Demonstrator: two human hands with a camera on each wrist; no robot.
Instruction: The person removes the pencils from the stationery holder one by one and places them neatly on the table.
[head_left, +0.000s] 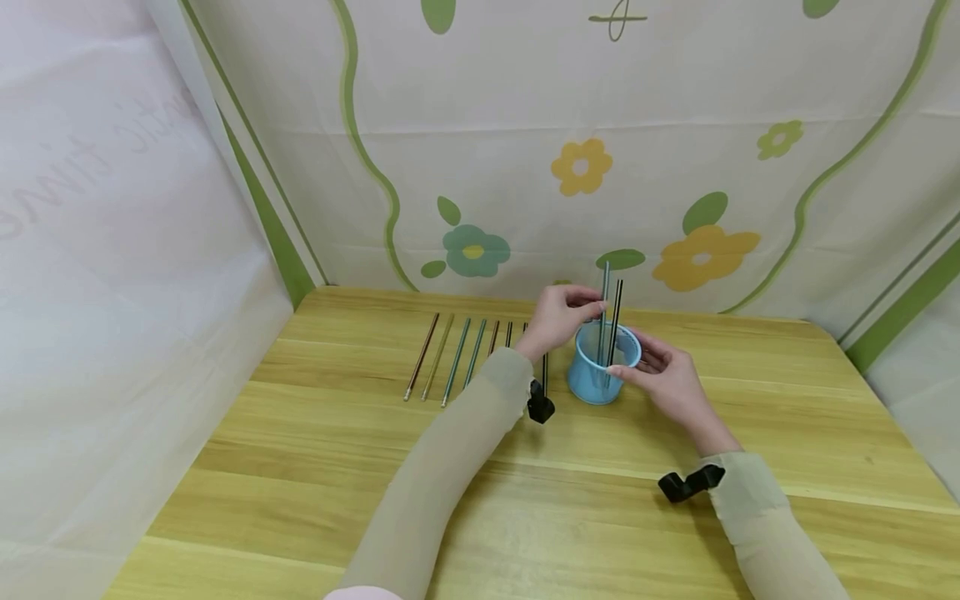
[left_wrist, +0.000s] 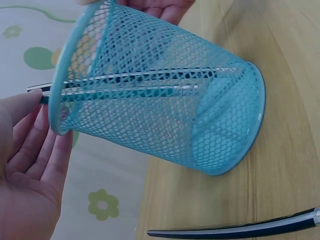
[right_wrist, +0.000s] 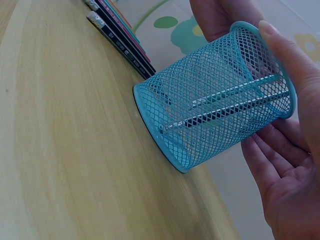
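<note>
A light blue mesh pencil cup [head_left: 592, 390] stands upright on the wooden table. My left hand [head_left: 558, 318] pinches a teal pencil [head_left: 606, 279] near its upper end, its lower part inside the cup. Beside it a black pencil [head_left: 616, 312] leans in the cup; its eraser end points down at the cup's bottom in the right wrist view. My right hand [head_left: 670, 382] grips the cup at the rim from the right, thumb in front and fingers around the far side. Through the mesh [left_wrist: 150, 95] both pencils show in the left wrist view, the teal one's end above the bottom.
Left of the cup several pencils lie in a row, among them a dark red pencil [head_left: 422, 357], a gold pencil [head_left: 438, 357] and a teal pencil [head_left: 457, 362]. My left forearm partly hides the black ones. A flower-printed cloth [head_left: 480, 167] hangs behind the table [head_left: 562, 517].
</note>
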